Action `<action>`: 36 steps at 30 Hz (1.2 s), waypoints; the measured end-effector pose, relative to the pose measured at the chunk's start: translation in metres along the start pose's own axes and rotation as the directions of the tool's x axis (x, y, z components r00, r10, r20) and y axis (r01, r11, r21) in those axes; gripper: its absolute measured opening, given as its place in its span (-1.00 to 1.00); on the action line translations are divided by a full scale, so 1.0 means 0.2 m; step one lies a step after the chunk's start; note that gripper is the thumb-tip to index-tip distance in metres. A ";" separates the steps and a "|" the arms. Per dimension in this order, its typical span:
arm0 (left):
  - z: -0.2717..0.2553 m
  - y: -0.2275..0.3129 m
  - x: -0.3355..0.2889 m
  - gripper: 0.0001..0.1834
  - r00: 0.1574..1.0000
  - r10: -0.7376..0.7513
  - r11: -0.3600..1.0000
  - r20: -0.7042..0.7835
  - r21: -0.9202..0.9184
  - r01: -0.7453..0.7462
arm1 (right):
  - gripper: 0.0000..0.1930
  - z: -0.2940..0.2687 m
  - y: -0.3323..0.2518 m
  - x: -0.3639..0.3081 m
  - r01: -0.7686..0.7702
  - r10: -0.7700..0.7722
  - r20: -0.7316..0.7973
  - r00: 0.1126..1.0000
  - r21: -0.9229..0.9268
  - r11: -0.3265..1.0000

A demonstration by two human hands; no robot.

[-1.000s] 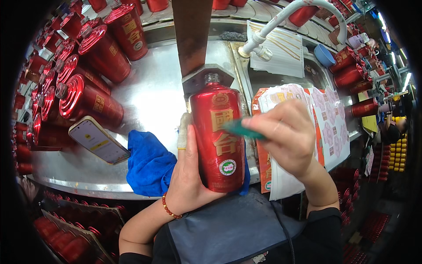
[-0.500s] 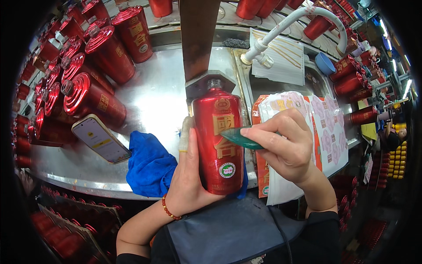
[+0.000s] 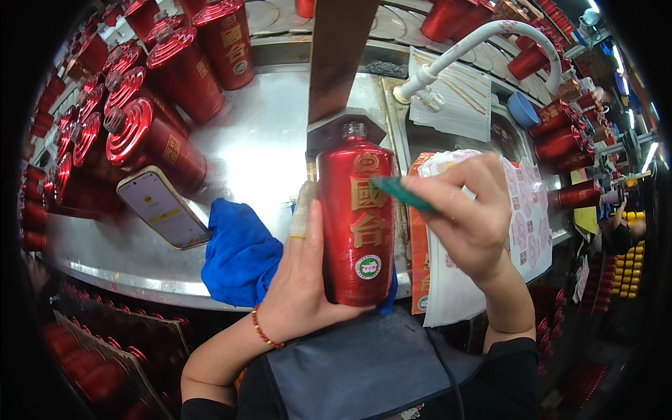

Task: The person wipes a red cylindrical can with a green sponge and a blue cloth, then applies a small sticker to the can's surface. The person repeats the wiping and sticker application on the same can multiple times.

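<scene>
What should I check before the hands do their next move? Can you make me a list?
1. Red bottle steadied: ok, the left hand is against its side.
2. Green tool held: ok, the right hand has it.
3. Tool's tip touching the bottle: cannot tell, it's blurred.
4. Gold lettering in view: ok.
5. Phone clear of the bottle: ok, it's apart, to the left.
6. Cap on: not ok, the bottle's neck is bare.
</scene>
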State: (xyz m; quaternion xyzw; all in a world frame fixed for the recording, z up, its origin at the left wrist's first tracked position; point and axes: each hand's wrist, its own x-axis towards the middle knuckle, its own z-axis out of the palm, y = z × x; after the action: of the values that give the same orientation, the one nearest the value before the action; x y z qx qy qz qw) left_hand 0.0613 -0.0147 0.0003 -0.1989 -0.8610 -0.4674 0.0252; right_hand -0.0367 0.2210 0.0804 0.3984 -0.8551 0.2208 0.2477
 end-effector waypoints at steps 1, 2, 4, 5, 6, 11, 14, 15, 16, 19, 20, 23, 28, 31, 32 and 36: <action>-0.07 0.03 -0.01 0.56 0.999 -0.013 0.997 0.037 0.072 0.010 | -0.60 0.00 -0.03 -0.01 0.044 -0.044 0.015 0.999 -0.007 0.999; -0.13 0.05 -0.03 0.57 0.997 -0.029 0.989 0.074 0.144 0.018 | -0.61 0.01 -0.07 -0.03 0.088 -0.088 0.030 0.996 -0.012 0.996; -0.25 0.04 -0.09 0.55 0.996 -0.039 0.960 0.081 0.278 0.015 | -0.67 0.02 -0.16 -0.15 0.263 -0.259 0.050 0.965 -0.116 0.958; -0.29 0.00 -0.13 0.47 0.995 -0.051 0.946 0.080 0.324 0.022 | -0.67 0.02 -0.23 -0.21 0.290 -0.287 0.061 0.956 -0.041 0.956; -0.33 -0.03 -0.16 0.39 0.995 -0.064 0.927 0.071 0.372 0.033 | -0.67 0.02 -0.27 -0.24 0.320 -0.322 0.067 0.944 0.036 0.947; -0.31 -0.13 -0.32 -0.04 0.995 -0.103 0.797 0.010 0.600 0.076 | -0.64 -0.07 -0.24 -0.09 0.063 -0.097 0.229 0.969 0.150 0.987; -0.27 -0.17 -0.27 -0.18 0.999 -0.044 0.772 -0.002 0.635 0.035 | -0.65 -0.03 -0.30 -0.21 0.148 -0.180 0.176 0.968 0.179 0.973; -0.26 -0.17 -0.27 -0.26 1.000 -0.010 0.774 -0.018 0.632 0.020 | -0.65 -0.05 -0.35 -0.24 0.151 -0.225 0.224 0.948 0.303 0.941; -0.26 -0.17 -0.27 -0.33 0.999 0.025 0.777 -0.034 0.629 0.002 | -0.66 -0.06 -0.37 -0.26 0.144 -0.273 0.264 0.925 0.422 0.895; -0.25 -0.23 -0.30 -0.54 0.992 0.085 0.791 -0.087 0.611 -0.014 | -0.63 -0.19 -0.31 -0.23 -0.047 -0.102 0.308 0.946 0.440 0.897; -0.26 -0.22 -0.31 -0.57 0.988 0.084 0.810 -0.128 0.587 0.007 | -0.62 -0.24 -0.28 -0.22 -0.106 -0.026 0.292 0.956 0.427 0.898; -0.34 -0.15 -0.27 -0.66 0.965 0.105 0.846 -0.242 0.532 0.041 | -0.71 -0.32 -0.23 -0.28 -0.250 0.236 0.084 0.968 0.283 0.926; -0.40 0.21 -0.01 -0.62 0.879 0.208 0.934 -0.430 0.353 -0.048 | -0.71 -0.31 -0.13 -0.44 -0.355 0.407 -0.121 0.906 0.309 0.882; -0.19 0.26 0.24 -0.56 0.956 0.269 0.884 -0.114 0.423 -0.198 | -0.72 -0.26 -0.09 -0.45 -0.342 0.404 -0.126 0.906 0.345 0.874; -0.08 0.22 0.30 -0.53 0.964 0.260 0.903 -0.053 0.368 -0.223 | -0.73 -0.25 -0.08 -0.46 -0.346 0.413 -0.130 0.901 0.358 0.867; -0.04 0.19 0.36 -0.48 0.962 0.273 0.889 0.006 0.380 -0.254 | -0.74 -0.26 -0.06 -0.52 -0.396 0.461 -0.114 0.880 0.360 0.845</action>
State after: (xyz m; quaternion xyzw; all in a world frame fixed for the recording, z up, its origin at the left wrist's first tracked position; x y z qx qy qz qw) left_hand 0.0073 0.0202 0.0525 -0.2942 -0.8988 -0.2900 0.1464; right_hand 0.0436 0.3034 0.0596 0.2080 -0.8454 0.4470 0.2057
